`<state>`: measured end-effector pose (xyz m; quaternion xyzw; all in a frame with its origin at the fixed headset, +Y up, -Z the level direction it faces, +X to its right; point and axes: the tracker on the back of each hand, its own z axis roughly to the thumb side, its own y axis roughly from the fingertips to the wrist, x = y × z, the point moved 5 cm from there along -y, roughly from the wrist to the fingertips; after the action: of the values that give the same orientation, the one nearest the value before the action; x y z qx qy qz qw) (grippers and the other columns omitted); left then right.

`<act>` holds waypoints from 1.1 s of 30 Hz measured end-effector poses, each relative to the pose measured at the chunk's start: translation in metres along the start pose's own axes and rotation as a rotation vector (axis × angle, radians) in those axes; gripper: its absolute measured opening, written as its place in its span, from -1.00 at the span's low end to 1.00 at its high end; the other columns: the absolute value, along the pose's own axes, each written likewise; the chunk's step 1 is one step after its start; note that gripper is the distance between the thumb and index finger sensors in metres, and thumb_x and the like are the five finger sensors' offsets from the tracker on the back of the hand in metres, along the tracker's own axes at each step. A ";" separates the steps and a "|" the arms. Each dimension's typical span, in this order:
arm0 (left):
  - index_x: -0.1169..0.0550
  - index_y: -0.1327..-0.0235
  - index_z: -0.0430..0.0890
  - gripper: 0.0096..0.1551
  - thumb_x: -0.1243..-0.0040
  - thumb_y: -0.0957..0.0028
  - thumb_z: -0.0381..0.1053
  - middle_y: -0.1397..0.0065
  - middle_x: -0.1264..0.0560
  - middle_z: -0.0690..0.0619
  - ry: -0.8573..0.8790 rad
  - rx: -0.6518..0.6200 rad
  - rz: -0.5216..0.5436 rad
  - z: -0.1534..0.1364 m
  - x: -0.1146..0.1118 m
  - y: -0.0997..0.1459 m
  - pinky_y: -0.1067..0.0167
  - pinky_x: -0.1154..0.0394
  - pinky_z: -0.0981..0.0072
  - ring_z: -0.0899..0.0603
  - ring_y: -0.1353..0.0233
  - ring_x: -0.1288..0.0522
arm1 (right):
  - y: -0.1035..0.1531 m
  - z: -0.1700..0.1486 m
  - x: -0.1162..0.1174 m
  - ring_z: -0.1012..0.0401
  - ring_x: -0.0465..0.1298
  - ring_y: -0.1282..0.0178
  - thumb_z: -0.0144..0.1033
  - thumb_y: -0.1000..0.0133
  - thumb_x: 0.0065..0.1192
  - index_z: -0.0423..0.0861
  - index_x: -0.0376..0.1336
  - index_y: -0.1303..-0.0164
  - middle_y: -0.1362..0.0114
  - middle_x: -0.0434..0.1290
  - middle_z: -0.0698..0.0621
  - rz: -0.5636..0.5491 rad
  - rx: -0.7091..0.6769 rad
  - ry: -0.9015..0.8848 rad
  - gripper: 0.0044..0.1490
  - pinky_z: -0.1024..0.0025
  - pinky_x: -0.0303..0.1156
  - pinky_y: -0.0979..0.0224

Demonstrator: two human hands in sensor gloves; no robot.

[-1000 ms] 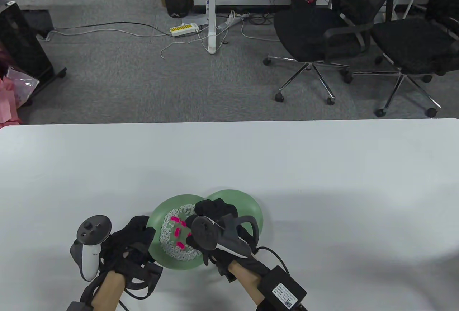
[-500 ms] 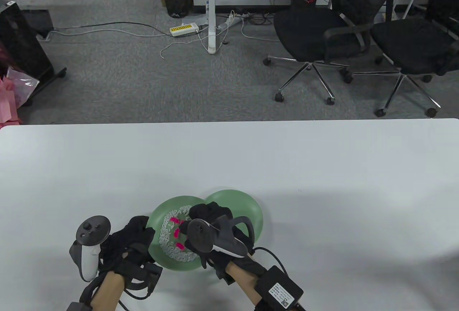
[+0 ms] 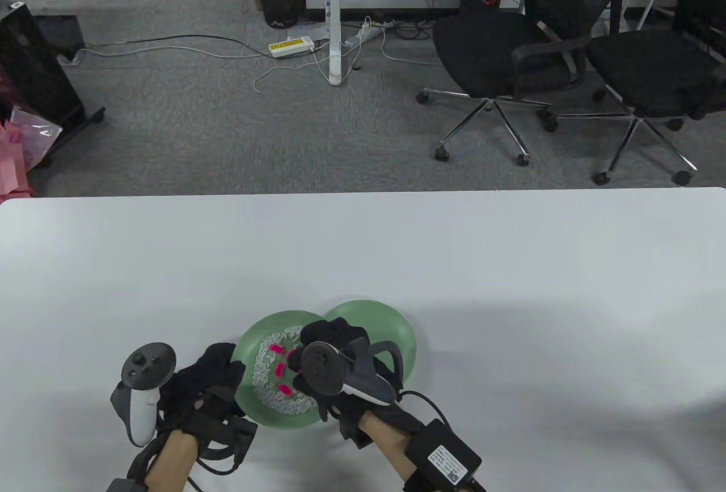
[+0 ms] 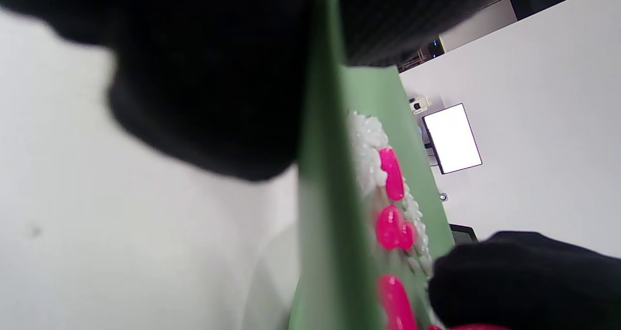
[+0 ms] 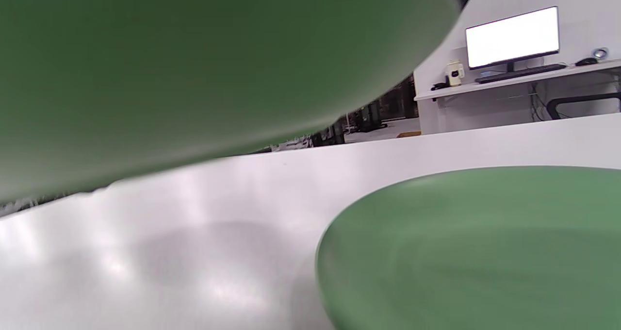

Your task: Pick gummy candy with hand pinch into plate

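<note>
A green plate [image 3: 252,339] holds a ring of small white pieces and several pink gummy candies [image 3: 279,369]. My left hand [image 3: 233,366] grips its left rim; the left wrist view shows my fingers [image 4: 208,77] over the rim [image 4: 325,199] and the gummies [image 4: 392,172]. The right wrist view shows this plate's underside [image 5: 194,53] raised off the table. My right hand [image 3: 298,358] is over the plate's right side, fingertips down among the gummies; the tracker hides the pinch. A second, empty green plate [image 3: 391,322] lies just right of it and also shows in the right wrist view [image 5: 475,242].
The white table [image 3: 510,287] stretches far back and to both sides. Its far edge borders grey carpet with two black office chairs [image 3: 510,55] and cables. A black box [image 3: 448,458] is strapped to my right forearm.
My right hand has moved left and down over the pink gummies, then edged back slightly. The left hand and the raised plate have barely moved.
</note>
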<state>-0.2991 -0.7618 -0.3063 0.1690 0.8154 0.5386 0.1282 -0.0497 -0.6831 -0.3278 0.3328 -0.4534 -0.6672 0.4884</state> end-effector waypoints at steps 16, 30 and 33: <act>-0.57 -0.24 -0.10 -0.42 -0.31 0.10 -0.05 -0.01 -0.73 -0.05 0.035 0.035 0.028 -0.011 0.011 -0.007 0.57 -0.70 0.25 -0.14 0.56 -0.78 | -0.009 -0.118 0.003 0.07 0.35 -0.44 0.05 0.22 0.43 0.23 0.53 0.02 -0.46 0.35 0.15 -0.084 0.317 -0.006 -0.46 -0.10 0.23 -0.52; -0.57 -0.24 -0.10 -0.42 -0.31 0.10 -0.05 -0.01 -0.73 -0.05 0.035 0.036 0.024 -0.014 0.012 -0.009 0.57 -0.70 0.25 -0.14 0.56 -0.78 | -0.020 -0.105 0.053 0.07 0.34 -0.46 0.08 0.22 0.43 0.29 0.54 0.02 -0.49 0.34 0.16 0.115 0.283 0.169 -0.47 -0.09 0.21 -0.54; -0.57 -0.24 -0.10 -0.42 -0.31 0.10 -0.05 -0.01 -0.73 -0.05 0.038 0.039 0.027 -0.015 0.013 -0.009 0.57 -0.70 0.25 -0.14 0.57 -0.78 | -0.020 -0.107 0.055 0.07 0.33 -0.47 0.12 0.23 0.41 0.28 0.51 -0.06 -0.51 0.32 0.15 0.123 0.294 0.169 -0.40 -0.09 0.21 -0.54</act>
<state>-0.3183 -0.7721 -0.3093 0.1723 0.8257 0.5273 0.1022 0.0218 -0.7628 -0.3859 0.4273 -0.5227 -0.5323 0.5107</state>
